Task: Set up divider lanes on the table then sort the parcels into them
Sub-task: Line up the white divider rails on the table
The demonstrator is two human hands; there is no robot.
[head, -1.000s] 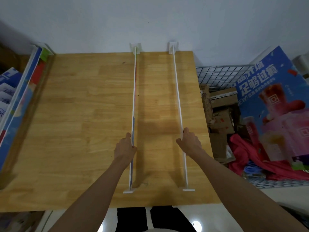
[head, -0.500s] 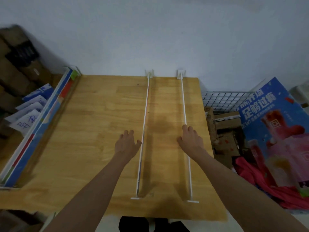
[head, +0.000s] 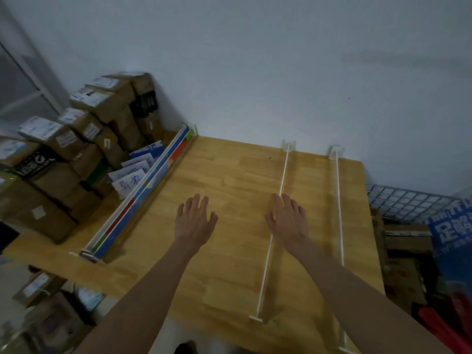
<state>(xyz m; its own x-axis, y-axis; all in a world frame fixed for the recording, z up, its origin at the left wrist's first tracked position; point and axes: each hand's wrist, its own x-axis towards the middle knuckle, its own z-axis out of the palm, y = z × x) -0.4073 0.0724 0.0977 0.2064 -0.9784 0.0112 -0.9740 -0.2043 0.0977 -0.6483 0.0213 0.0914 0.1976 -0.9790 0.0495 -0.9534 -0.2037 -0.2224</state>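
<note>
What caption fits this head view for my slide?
Both open hands, left hand and right hand, hover above the wooden table beside two upright white dividers.

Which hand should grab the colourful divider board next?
Probably the left hand. It is open over the table, nearer the colourful divider board at the left edge. The right hand is over a white divider.
</note>
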